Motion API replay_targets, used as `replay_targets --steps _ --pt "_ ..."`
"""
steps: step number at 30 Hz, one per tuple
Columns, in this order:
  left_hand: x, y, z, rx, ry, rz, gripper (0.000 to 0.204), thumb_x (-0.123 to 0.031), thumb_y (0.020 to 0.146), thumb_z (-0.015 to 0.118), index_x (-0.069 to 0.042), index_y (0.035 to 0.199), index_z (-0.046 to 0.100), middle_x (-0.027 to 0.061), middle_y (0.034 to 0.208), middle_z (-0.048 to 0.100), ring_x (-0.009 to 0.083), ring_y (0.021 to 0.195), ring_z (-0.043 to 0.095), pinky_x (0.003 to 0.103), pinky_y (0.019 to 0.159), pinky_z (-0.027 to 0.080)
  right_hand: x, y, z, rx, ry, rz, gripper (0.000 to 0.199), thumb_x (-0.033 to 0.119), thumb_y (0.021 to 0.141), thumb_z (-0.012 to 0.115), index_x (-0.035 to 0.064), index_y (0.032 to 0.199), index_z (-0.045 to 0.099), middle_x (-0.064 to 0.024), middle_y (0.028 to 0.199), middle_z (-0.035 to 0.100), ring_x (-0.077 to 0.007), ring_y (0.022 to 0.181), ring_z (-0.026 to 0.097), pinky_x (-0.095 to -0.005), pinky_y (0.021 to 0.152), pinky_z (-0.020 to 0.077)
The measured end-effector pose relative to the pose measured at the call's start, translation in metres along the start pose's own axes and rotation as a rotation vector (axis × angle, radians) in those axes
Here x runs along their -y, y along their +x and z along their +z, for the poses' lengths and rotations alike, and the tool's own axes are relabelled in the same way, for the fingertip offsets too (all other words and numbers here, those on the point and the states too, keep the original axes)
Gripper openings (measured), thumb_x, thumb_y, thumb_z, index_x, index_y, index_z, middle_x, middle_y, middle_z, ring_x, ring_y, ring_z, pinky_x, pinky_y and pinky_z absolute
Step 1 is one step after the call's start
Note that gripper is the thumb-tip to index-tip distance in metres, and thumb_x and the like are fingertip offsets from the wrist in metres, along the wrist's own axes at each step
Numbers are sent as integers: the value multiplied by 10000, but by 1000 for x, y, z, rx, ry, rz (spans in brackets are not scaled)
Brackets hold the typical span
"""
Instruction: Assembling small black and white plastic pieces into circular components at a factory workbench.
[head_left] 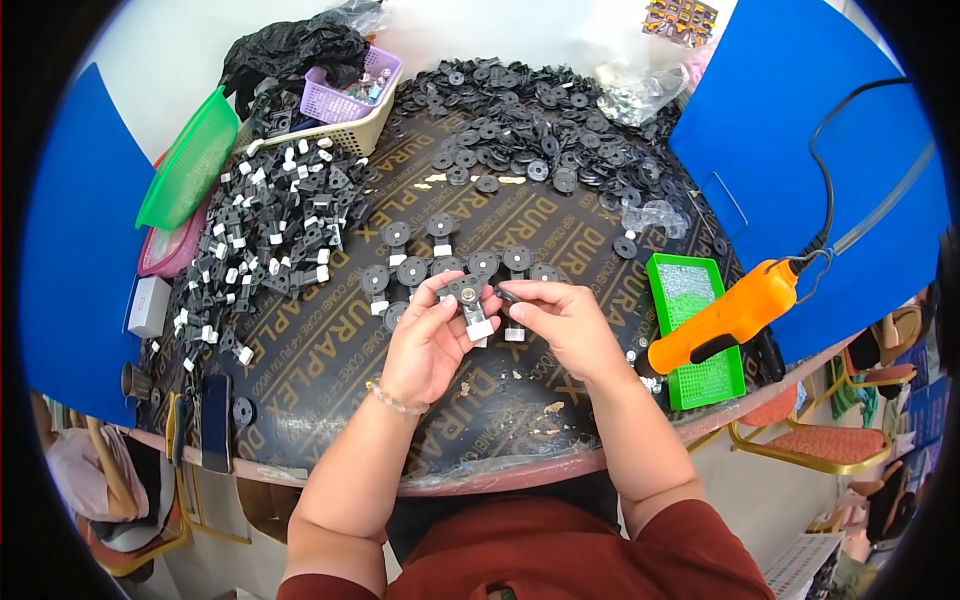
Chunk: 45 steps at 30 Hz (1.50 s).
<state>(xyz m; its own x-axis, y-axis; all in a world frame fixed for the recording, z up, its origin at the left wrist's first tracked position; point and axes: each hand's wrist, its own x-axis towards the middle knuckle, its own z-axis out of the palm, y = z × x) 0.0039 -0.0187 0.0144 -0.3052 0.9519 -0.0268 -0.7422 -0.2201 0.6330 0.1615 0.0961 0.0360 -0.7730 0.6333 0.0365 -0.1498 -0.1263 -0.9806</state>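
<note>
My left hand (432, 335), with a beaded bracelet at the wrist, holds a black plastic bracket with a white end block (478, 327). A round metal piece shows on the bracket's upper part. Close beside it, my right hand (560, 318) pinches a small dark piece (506, 294) between thumb and fingers; its exact kind is hard to make out. Just beyond my hands, several assembled parts, such as a black wheel on a white-ended bracket (411, 270), lie on the dark table (330, 385).
Black discs (530, 125) are heaped at the back, white-tipped brackets (285, 200) at left. An orange electric screwdriver (720, 315) hangs over a green tray (735, 372) of small hardware at right. A phone (216, 425) lies front left; baskets (350, 135) stand behind; blue panels (80, 250) flank the table.
</note>
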Motion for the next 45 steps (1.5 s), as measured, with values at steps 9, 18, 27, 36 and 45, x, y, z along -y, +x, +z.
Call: replay_targets --steps 9,18,27,36,45 --pt "0 0 -5 58 -31 -40 317 -90 1011 465 -55 1325 443 205 1218 607 308 1097 646 458 963 552 1 -5 1 -128 -513 -321 149 -25 784 719 -8 932 711 -102 1049 636 -199 971 645 -311 823 528" --pt "5 -2 0 35 -53 -53 322 -87 1015 453 -56 1334 428 201 1228 599 295 1096 645 449 966 549 8 -11 8 -150 -606 -231 185 82 772 783 -20 898 694 -140 1142 610 -199 872 652 -307 775 536" --pt "7 -1 -3 77 21 -129 319 -122 1025 470 -55 1334 425 175 1249 590 271 1110 635 449 961 551 -1 -3 6 -250 -410 -449 371 45 737 801 15 1060 622 -131 1142 574 -236 1000 643 -344 872 547" --pt "13 -3 -3 90 98 -188 325 -135 1025 497 -56 1338 460 130 1251 595 236 1094 640 410 950 552 9 -9 10 7 -654 -469 574 -25 760 724 59 1311 589 -144 1246 604 -266 1105 632 -341 912 523" --pt "15 -4 -2 101 96 -182 342 -122 1024 494 -47 1355 453 145 1250 602 293 1135 636 409 970 534 7 -9 10 87 -452 -395 802 -83 735 742 45 1456 413 -157 1426 466 -293 1246 571 -377 1036 479"
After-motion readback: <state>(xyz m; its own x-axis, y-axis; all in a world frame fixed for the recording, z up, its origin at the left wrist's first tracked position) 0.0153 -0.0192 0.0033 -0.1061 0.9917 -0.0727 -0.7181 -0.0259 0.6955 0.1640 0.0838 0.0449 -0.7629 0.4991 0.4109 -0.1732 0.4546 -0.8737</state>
